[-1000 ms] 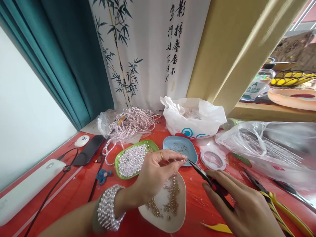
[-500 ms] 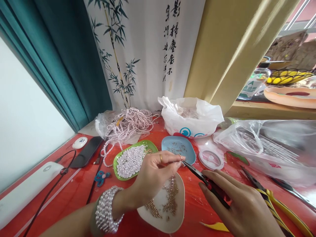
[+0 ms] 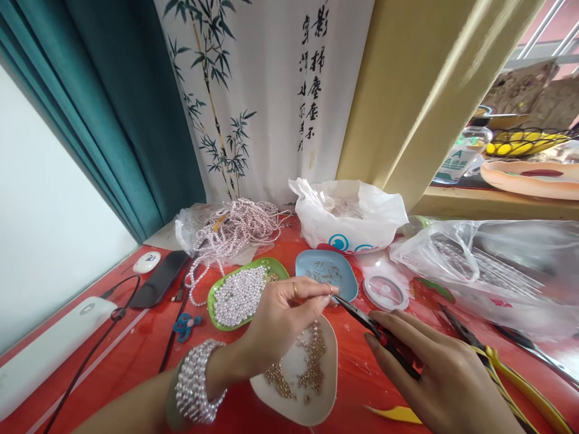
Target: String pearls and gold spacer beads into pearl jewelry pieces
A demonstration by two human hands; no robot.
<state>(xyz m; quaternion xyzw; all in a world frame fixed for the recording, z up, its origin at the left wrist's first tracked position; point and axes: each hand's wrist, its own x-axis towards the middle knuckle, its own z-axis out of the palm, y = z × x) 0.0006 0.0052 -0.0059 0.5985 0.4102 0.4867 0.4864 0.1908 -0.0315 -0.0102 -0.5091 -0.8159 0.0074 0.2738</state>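
On the counter (image 3: 353, 374), the left hand (image 3: 283, 307) pinches a small piece (image 3: 333, 290) between thumb and fingertips; at its four o'clock, the right hand (image 3: 446, 361) grips pliers (image 3: 368, 322), tips at the piece.

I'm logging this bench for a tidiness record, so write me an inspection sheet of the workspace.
Surface: red table, glossy.
Job's things: pliers with tips at a tiny piece; pearly beads in a green tray; gold-toned beads on a pale dish; blue tray with small bits.
Clutter: heaped bead strands, white bag, yellow-handled tool.
Hands: left pinches the tiny piece; right grips the pliers.
Cables: dark cable at the white device, looped once.
Surroundings: teal curtain, bamboo-print hanging; other people, nothing seen.
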